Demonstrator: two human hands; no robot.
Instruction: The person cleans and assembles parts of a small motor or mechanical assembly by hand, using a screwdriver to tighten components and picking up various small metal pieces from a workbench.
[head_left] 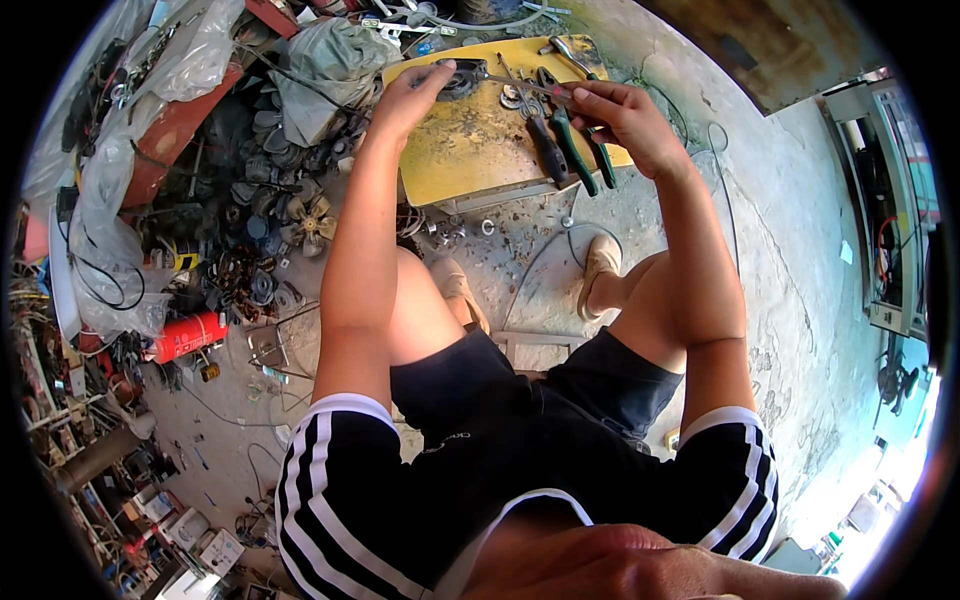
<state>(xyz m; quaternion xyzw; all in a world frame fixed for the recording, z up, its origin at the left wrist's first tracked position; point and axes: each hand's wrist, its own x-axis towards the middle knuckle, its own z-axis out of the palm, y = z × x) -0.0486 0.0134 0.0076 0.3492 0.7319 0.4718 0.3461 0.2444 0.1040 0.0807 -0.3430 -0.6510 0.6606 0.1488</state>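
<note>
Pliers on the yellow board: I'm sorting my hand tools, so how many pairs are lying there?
2, possibly more hidden. Black-handled pliers lie near the yellow board's middle; green-handled pliers lie beside them, just below the right hand. Clutter at the board's far edge may hide others.

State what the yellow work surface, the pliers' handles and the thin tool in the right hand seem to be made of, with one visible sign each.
Yellow work surface: probably painted sheet metal; paint worn and stained. Pliers' handles: likely plastic or rubber sleeves, green and dark, smooth. Thin tool in the right hand: seemingly bare steel, grey and slim.

A red cylinder [188, 336] lies on the floor among scrap fan blades [312, 222]; green-handled pliers [571, 150] rest on the yellow counter [470, 155]; clear plastic bags [110, 200] hang left.
</note>
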